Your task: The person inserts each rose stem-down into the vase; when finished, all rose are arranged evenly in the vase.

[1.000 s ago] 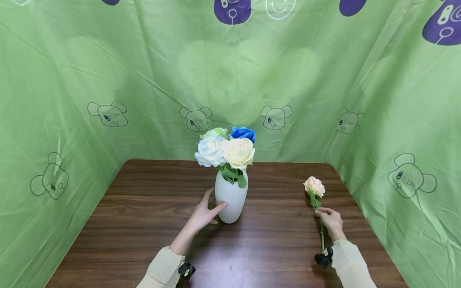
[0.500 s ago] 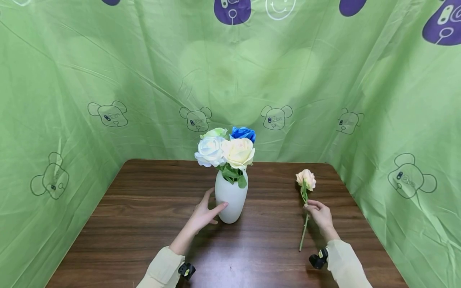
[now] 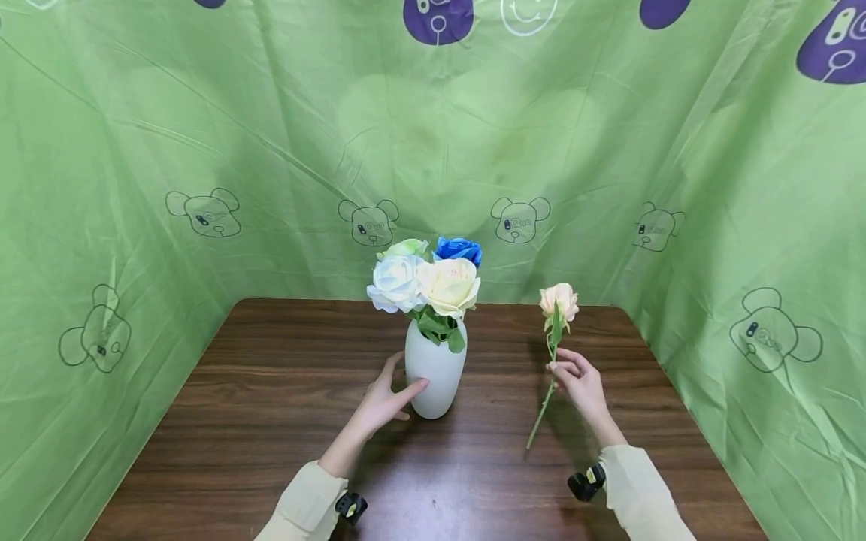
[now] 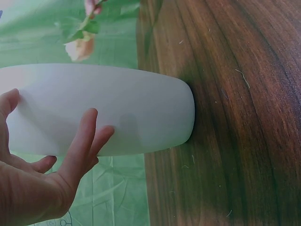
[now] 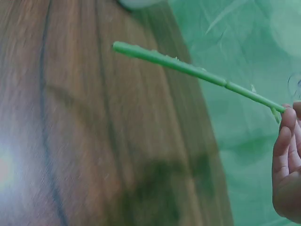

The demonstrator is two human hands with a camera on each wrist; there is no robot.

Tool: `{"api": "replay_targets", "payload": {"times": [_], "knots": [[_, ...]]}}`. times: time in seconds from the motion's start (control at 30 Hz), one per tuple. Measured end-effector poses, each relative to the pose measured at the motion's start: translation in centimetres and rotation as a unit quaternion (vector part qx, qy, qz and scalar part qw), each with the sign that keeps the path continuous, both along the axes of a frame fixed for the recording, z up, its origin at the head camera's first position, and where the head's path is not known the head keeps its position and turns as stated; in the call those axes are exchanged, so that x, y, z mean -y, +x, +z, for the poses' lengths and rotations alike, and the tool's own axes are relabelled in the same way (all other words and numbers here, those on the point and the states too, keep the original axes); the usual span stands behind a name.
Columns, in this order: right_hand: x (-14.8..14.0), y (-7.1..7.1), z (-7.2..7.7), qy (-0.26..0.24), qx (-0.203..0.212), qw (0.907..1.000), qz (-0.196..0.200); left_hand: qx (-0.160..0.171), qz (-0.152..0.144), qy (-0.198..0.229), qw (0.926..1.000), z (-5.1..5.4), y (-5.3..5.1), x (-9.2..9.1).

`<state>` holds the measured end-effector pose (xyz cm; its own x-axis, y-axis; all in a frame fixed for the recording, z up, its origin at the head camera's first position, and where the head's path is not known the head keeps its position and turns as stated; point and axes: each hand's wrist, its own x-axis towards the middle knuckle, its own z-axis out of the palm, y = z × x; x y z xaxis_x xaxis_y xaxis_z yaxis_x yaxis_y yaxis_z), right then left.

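A white vase (image 3: 433, 376) stands upright on the table, holding a pale blue rose (image 3: 396, 284), a cream rose (image 3: 452, 287), a blue rose (image 3: 458, 250) and a green-white flower (image 3: 404, 248). My left hand (image 3: 380, 402) holds the vase's left side, thumb on its front; in the left wrist view its spread fingers (image 4: 83, 136) lie against the white wall. To the right, my right hand (image 3: 580, 387) pinches a peach rose (image 3: 558, 302) by its stem, bloom up. The lower stem (image 5: 188, 69) slants above the table in the right wrist view.
The dark wooden table (image 3: 271, 421) has rounded far corners. A green curtain (image 3: 433, 150) with bear drawings surrounds its back and sides. Each wrist wears a small black camera, the left camera (image 3: 351, 509) and the right camera (image 3: 586, 482).
My right hand has lifted the peach rose and carried it left toward the vase, its stem now tilted with the lower end to the left. My left hand and the vase have stayed put.
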<state>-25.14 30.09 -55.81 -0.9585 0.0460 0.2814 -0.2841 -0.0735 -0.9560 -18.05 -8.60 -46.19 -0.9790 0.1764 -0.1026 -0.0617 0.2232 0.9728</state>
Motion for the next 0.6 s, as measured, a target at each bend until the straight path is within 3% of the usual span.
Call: {"api": "replay_targets", "payload": {"times": [0.07,0.17,0.43,0.47,0.53,0.6], "knots": [[0.1,-0.7,-0.2,-0.006,-0.031,0.9994,0.014,-0.001,0.000,0.000,1.0000,0.0,0.0,0.0],[-0.6,-3.2,-3.0,0.012,-0.059,0.9982,-0.005,-0.001,-0.002,0.001,1.0000,0.0,0.0,0.0],[-0.1,-6.1,-3.8,-0.005,-0.094,0.9955,-0.003,0.000,0.000,0.000,1.0000,0.0,0.0,0.0],[0.0,-6.3,-3.5,-0.008,-0.107,0.9942,0.005,0.000,0.000,-0.001,1.0000,0.0,0.0,0.0],[1.0,-5.3,-0.6,-0.034,-0.118,0.9922,0.024,0.000,0.000,-0.001,1.0000,0.0,0.0,0.0],[2.7,-3.4,3.4,-0.054,-0.142,0.9875,0.044,0.000,0.000,0.000,1.0000,0.0,0.0,0.0]]}}
